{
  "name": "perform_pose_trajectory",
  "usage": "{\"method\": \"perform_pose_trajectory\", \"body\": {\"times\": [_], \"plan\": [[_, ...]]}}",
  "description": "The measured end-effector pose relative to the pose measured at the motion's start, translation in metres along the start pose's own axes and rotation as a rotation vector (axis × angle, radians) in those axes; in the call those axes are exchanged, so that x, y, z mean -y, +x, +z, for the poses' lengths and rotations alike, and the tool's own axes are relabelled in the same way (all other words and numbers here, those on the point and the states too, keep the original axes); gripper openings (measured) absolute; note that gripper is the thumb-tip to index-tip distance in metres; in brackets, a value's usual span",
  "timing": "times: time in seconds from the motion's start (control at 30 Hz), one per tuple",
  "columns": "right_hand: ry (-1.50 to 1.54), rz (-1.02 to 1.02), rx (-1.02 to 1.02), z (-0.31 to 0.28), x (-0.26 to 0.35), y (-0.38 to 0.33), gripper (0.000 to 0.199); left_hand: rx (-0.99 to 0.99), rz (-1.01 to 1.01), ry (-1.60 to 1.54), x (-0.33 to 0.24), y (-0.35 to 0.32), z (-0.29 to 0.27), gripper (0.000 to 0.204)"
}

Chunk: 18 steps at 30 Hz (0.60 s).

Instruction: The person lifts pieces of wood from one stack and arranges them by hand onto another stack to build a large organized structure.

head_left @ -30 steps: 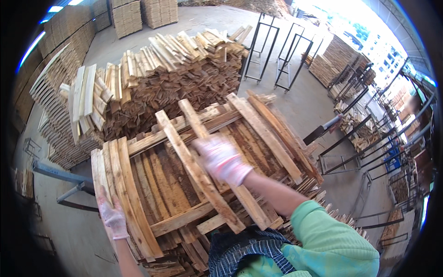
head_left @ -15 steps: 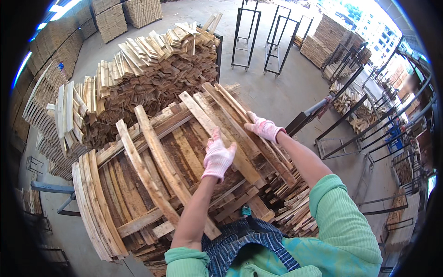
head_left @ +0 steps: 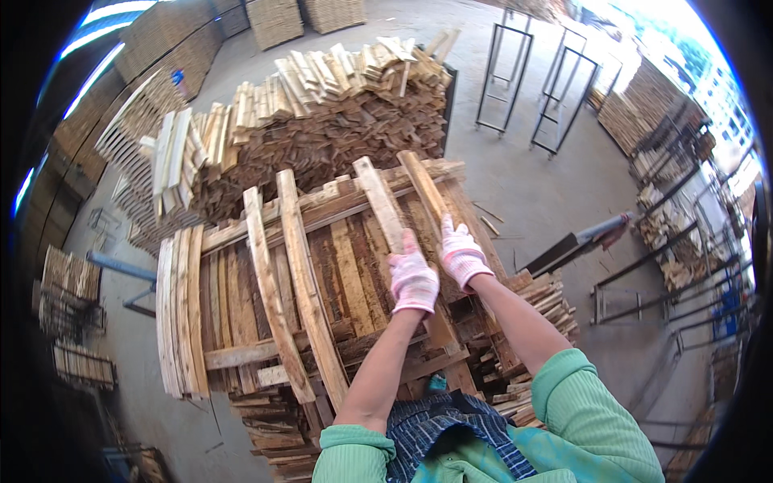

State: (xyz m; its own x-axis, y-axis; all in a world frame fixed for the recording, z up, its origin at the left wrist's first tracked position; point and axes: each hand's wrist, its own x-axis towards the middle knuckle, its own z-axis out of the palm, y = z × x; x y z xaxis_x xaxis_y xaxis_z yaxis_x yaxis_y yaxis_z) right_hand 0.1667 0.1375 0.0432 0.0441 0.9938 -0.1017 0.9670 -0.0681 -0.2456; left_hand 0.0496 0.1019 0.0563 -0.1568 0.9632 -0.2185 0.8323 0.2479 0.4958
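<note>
My left hand, in a pink-and-white knit glove, is closed over a light wooden board that slants across the stack. Close beside it on the right, my right hand, gloved alike, grips another wooden board, its index finger lying along the wood. Both boards extend away from me past my fingers. Left of my hands, two more loose boards lie crosswise on a layer of darker, rough boards. My palms hide the parts of the boards beneath them.
Several pale boards lie side by side at the stack's left end. Beyond rises a large heap of short wood pieces. Wheeled metal frames stand at the back right, and a metal bar juts in from the right.
My hands have come closer together, the right one moving left toward the left one. Boards at the right of the stack have shifted. The whole view has also turned somewhat.
</note>
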Motion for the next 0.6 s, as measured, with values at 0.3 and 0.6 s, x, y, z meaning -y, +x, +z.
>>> {"method": "perform_pose_trajectory", "body": {"times": [0.3,0.6], "plan": [[-0.050,0.072,0.071,0.009,0.000,0.018,0.085,0.082,-0.116,-0.364,0.013,0.010,0.009,0.103],[0.086,-0.045,0.059,0.014,-0.050,0.040,0.099,-0.124,0.490,-0.967,0.178,-0.033,-0.166,0.095]]}}
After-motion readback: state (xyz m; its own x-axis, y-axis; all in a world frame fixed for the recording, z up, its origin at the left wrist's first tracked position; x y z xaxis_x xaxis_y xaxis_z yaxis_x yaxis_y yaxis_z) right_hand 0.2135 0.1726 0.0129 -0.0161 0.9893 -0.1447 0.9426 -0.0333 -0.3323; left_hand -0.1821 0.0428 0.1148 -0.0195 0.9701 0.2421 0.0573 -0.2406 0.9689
